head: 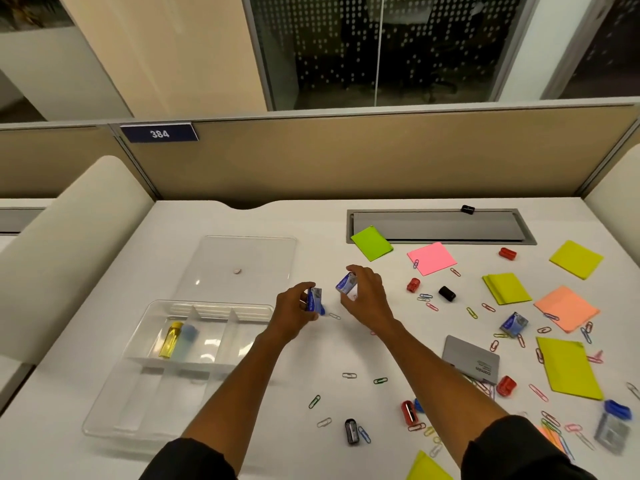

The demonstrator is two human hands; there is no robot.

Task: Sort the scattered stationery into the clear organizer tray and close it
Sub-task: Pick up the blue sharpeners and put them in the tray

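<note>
Left hand (298,306) fingers pinch staple box (315,300); right hand (363,296) fingers hold second staple box (347,283). Clear organizer tray (145,396) lies left, nearer left hand; left box held upright, just right of tray's far compartments.

The clear organizer tray (145,386) lies open and flat on the worktop, just left of the left hand (294,311), its dividers making several compartments; one far compartment holds a yellow highlighter (171,340) beside a pale blue piece. Its clear lid (239,265) lies flat beyond it. Each hand grips a small blue staple box: one (314,299) in the left hand, another (347,283) in the right hand (365,299). Paper clips, sticky note pads and sharpeners lie scattered right of the right hand.
</note>
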